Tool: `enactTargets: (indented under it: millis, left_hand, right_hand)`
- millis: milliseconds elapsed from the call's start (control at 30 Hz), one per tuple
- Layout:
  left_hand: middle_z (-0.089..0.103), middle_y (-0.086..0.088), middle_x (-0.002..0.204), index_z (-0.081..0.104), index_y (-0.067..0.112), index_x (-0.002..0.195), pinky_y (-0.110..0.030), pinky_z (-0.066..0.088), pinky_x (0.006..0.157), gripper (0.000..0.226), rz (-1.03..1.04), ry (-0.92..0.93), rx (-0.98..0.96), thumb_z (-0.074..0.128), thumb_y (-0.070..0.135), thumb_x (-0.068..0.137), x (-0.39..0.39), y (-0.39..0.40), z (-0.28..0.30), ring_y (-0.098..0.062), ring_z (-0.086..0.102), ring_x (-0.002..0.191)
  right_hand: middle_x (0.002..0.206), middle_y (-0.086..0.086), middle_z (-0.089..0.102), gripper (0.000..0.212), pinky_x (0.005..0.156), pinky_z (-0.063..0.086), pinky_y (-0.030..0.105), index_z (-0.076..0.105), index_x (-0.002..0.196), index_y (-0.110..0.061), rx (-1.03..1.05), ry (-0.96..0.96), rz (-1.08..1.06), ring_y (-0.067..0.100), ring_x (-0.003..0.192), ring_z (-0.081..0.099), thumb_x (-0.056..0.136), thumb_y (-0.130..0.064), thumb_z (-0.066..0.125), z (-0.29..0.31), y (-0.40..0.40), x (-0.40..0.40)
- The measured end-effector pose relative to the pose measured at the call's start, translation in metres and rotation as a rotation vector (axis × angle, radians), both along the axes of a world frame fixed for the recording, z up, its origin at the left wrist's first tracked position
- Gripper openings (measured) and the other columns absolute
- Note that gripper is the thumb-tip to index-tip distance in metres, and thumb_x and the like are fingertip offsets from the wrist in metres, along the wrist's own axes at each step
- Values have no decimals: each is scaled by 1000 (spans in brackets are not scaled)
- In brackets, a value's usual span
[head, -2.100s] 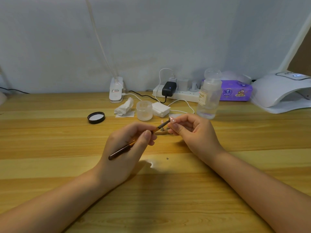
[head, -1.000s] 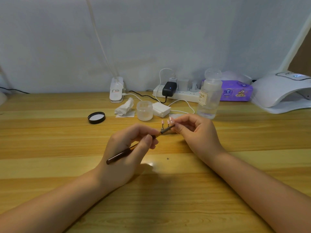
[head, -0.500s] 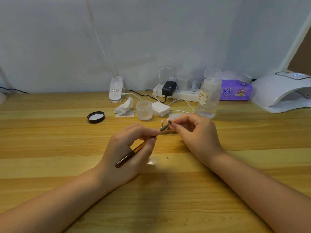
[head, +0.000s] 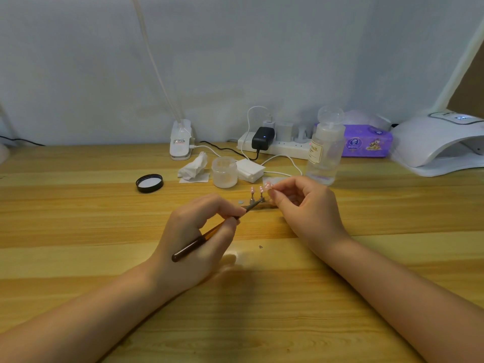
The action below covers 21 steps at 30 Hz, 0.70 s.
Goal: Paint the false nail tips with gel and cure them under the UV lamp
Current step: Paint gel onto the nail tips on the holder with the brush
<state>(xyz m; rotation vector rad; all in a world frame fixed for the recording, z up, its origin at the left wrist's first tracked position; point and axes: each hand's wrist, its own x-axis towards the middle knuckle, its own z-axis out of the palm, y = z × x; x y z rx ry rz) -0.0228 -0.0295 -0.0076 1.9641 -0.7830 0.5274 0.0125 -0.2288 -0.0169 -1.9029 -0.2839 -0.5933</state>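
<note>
2 hands work above the wooden tabletop (head: 78,210): the left hand (head: 193,239) grips a slim brown brush (head: 207,235), the right hand (head: 306,208) pinches a pink false nail tip (head: 268,186) just beside 2 pink tips on small metal stands (head: 256,195) between them.

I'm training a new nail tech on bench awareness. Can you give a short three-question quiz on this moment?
1. True or false: the jar's black lid is screwed onto the frosted jar.
2. Which hand holds the brush? A left, B right.
3. The UV lamp stands at the table's far ____ corner.

Key: 1 false, it lies on the table left of the jar. 2 A, the left hand. 3 right.
</note>
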Motion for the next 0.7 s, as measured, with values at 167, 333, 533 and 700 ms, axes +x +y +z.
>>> enactTargets:
  millis: [167, 333, 533, 700]
  left_hand:
    - [69, 6, 95, 65, 25, 106, -30, 55, 82, 15, 54, 47, -55, 56, 26, 93, 8, 1, -2, -13, 67, 92]
    - [61, 13, 110, 57, 37, 109, -26, 51, 89, 19, 93, 97, 46, 56, 35, 90, 25, 9, -8, -6, 62, 103]
    - [39, 29, 137, 34, 67, 115, -34, 40, 109, 40, -46, 413, 173, 58, 54, 87, 35, 10, -12, 4, 45, 128]
    - [34, 22, 146, 30, 71, 114, -41, 35, 115, 53, -116, 479, 181, 60, 37, 87, 37, 8, -11, 1, 41, 134]
  right_hand:
    - [81, -5, 71, 8, 74, 56, 24, 67, 89, -25, 56, 45, -20, 9, 77, 68, 86, -18, 69, 1, -1, 0]
    - [79, -7, 71, 16, 74, 56, 24, 67, 85, -32, 35, 54, 1, 7, 76, 69, 86, -16, 69, 0, 0, 0]
    - [76, -5, 72, 16, 75, 57, 27, 65, 79, -32, 50, 84, 8, 9, 76, 69, 86, -18, 69, -1, 0, 1]
    - [77, -9, 71, 14, 73, 56, 23, 65, 81, -31, 27, 91, 36, 6, 75, 68, 86, -19, 68, -1, 1, 2]
